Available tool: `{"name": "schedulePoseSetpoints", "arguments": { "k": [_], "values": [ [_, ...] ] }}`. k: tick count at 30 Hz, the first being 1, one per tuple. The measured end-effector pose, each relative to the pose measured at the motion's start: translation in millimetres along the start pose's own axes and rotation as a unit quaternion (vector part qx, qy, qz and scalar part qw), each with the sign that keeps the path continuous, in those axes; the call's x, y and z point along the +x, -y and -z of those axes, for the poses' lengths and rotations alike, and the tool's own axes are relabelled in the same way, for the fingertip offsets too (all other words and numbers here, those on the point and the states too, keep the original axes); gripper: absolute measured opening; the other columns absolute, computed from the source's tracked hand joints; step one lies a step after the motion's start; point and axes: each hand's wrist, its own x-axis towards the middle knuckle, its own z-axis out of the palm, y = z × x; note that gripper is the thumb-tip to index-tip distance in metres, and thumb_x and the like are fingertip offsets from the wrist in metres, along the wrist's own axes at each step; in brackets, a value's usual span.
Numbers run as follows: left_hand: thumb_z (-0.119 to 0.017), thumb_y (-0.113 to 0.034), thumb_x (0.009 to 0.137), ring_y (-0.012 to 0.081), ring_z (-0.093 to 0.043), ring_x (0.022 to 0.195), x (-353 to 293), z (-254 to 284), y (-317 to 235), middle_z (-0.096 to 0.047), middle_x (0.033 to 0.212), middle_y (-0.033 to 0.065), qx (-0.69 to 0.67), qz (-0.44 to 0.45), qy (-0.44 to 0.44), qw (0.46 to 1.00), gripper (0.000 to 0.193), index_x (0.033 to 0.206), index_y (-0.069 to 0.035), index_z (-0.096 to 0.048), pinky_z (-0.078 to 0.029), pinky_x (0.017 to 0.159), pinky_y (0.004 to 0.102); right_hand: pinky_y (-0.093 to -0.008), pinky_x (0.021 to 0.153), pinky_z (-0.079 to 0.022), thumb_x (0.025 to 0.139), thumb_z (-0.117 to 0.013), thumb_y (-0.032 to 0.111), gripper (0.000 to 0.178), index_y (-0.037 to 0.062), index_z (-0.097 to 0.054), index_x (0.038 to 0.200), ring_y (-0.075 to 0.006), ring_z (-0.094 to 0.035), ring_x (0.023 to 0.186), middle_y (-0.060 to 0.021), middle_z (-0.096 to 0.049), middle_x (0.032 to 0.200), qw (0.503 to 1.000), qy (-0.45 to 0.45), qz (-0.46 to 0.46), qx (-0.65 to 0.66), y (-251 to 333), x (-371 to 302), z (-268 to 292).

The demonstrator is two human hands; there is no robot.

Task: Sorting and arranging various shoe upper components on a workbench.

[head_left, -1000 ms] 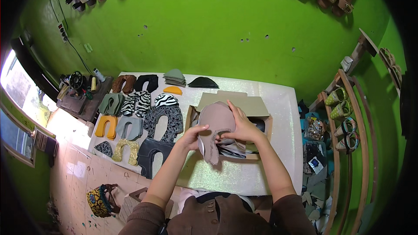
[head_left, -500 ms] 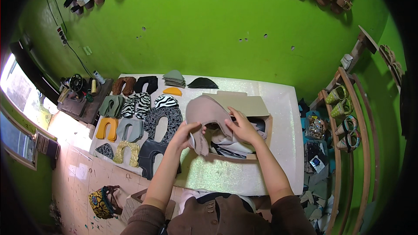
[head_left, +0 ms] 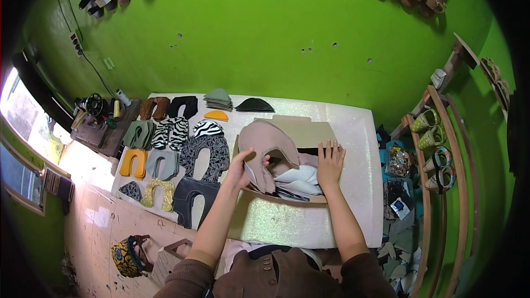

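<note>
My left hand (head_left: 238, 172) grips the left leg of a beige U-shaped shoe upper piece (head_left: 264, 135), thumb on top and fingertips showing inside the curve. The beige piece looks like several layers and is held over an open cardboard box (head_left: 317, 128). Spread fingers of my right hand (head_left: 330, 166) rest on the right side of the box, holding nothing. White and dark cut pieces (head_left: 301, 179) lie inside the box, partly covered by the beige piece.
Stacked U-shaped pieces cover the white table's left side: navy (head_left: 193, 196), patterned grey (head_left: 193, 152), zebra-striped, mustard (head_left: 132, 164) and glittery gold (head_left: 159, 194). Half-round pieces (head_left: 218, 99) sit along the back. A sewing machine (head_left: 95, 107) stands left; a wooden shoe rack (head_left: 436, 149) is at right.
My right hand has let go of the beige piece and moved right onto the side of the box. My left hand still holds the piece, now slightly further right over the box.
</note>
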Motion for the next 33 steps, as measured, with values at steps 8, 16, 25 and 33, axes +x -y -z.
{"name": "schedulePoseSetpoints", "arguments": {
  "k": [8, 16, 25, 33],
  "values": [
    [-0.049, -0.024, 0.083, 0.0267, -0.059, 0.082, 0.8, -5.7, 14.4, -0.057, 0.094, 0.0205, 0.012, 0.043, 0.016, 0.999, 0.042, 0.114, 0.004, -0.040, -0.049, 0.073, 0.0369, -0.0539, 0.102, -0.010, 0.079, -0.046, 0.013, 0.061, 0.0299, -0.026, 0.133, -0.0303, -0.018, 0.129, -0.0098, -0.019, 0.141, 0.998, 0.047, -0.029, -0.035, -18.4, -6.9, 8.7],
    [-0.049, -0.024, 0.084, 0.0272, -0.059, 0.082, -4.5, -10.1, 20.4, -0.057, 0.093, 0.0218, 0.016, 0.061, 0.039, 0.997, 0.043, 0.112, 0.006, -0.040, -0.049, 0.074, 0.0363, -0.0512, 0.103, -0.010, 0.076, -0.052, 0.018, 0.065, 0.0317, -0.024, 0.134, -0.0270, -0.016, 0.130, -0.0093, -0.019, 0.141, 0.993, 0.039, -0.019, -0.111, -59.5, -13.3, 2.7],
    [-0.052, -0.024, 0.081, 0.0278, -0.057, 0.081, -16.5, -6.5, 2.7, -0.055, 0.094, 0.0194, 0.031, 0.033, 0.019, 0.999, 0.043, 0.111, 0.005, -0.042, -0.048, 0.073, 0.0378, -0.0515, 0.103, -0.012, 0.077, -0.049, 0.015, 0.063, 0.0330, -0.026, 0.132, -0.0288, -0.019, 0.129, -0.0077, -0.022, 0.140, 0.991, -0.002, 0.019, -0.132, -124.6, -11.9, -3.0],
    [-0.052, -0.023, 0.081, 0.0272, -0.056, 0.082, -19.2, 9.3, -10.7, -0.053, 0.095, 0.0183, 0.025, 0.008, 0.008, 1.000, 0.043, 0.112, 0.005, -0.041, -0.048, 0.073, 0.0383, -0.0514, 0.103, -0.012, 0.078, -0.047, 0.011, 0.057, 0.0288, -0.033, 0.130, -0.0293, -0.018, 0.129, -0.0072, -0.022, 0.140, 0.995, 0.027, -0.026, -0.092, -100.1, 0.0, 20.8]
  ]
}}
